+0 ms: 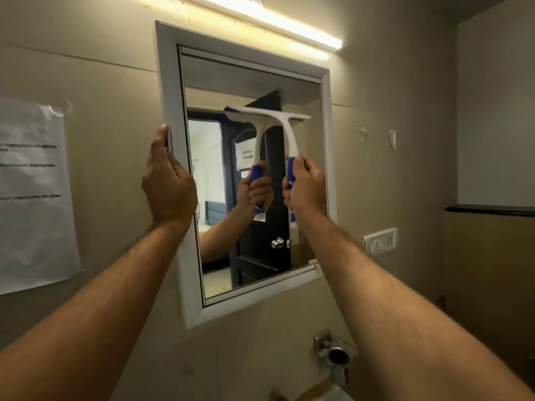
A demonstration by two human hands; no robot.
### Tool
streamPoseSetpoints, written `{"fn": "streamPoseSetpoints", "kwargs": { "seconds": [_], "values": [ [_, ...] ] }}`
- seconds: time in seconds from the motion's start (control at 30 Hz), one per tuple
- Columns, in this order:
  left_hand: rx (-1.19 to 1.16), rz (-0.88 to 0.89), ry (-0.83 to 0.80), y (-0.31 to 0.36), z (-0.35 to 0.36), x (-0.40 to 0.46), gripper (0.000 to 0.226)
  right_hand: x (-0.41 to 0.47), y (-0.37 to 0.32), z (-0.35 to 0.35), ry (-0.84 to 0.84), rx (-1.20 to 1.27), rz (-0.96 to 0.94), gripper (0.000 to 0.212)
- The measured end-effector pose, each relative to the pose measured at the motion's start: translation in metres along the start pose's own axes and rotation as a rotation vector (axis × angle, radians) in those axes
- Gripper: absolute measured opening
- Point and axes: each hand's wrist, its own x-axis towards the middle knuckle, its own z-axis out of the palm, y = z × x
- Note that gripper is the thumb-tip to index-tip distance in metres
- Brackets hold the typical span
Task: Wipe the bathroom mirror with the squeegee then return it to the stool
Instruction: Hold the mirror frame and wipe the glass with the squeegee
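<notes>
The bathroom mirror [301,244] hangs on the wall in a white frame [170,82]. My right hand [307,185] grips the blue-and-white handle of the squeegee [285,125]. Its white blade lies flat against the glass in the upper middle of the mirror. My left hand [168,183] holds the frame's left edge, thumb on the outer side and fingers over the front. The glass reflects the squeegee, my hand and a dark door. The stool is out of view.
A tube light [260,18] glows above the mirror. A printed paper sheet [31,195] is taped to the wall at left. At right are a white switch plate [380,240] and a dark ledge [489,210]. A chrome holder [335,354] sticks out below the mirror.
</notes>
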Motion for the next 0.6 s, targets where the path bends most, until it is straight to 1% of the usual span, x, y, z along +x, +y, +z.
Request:
{"fn": "streamPoseSetpoints", "kwargs": {
  "seconds": [0.1,0.2,0.33,0.43,0.5,0.6],
  "values": [
    [0.015,0.004,-0.006,0.0,0.0,0.0,0.038,0.024,-0.027,0.01,-0.027,0.007,-0.042,0.026],
    [0.029,0.008,-0.007,-0.001,0.0,0.0,0.038,0.034,-0.03,0.011,-0.067,-0.046,-0.059,0.028],
    [0.05,0.023,0.005,0.0,0.001,-0.002,0.038,0.013,0.008,-0.008,-0.074,-0.039,0.052,0.033],
    [0.069,0.02,0.017,0.003,-0.001,-0.002,0.039,-0.005,0.029,-0.022,-0.038,-0.015,0.098,0.036],
    [0.074,0.026,0.011,0.004,-0.001,-0.002,0.04,-0.002,0.025,-0.021,-0.014,-0.027,0.074,0.036],
    [0.081,0.024,-0.003,0.006,-0.001,-0.001,0.04,0.018,-0.001,-0.009,0.002,-0.04,-0.024,0.03]
  ]
}}
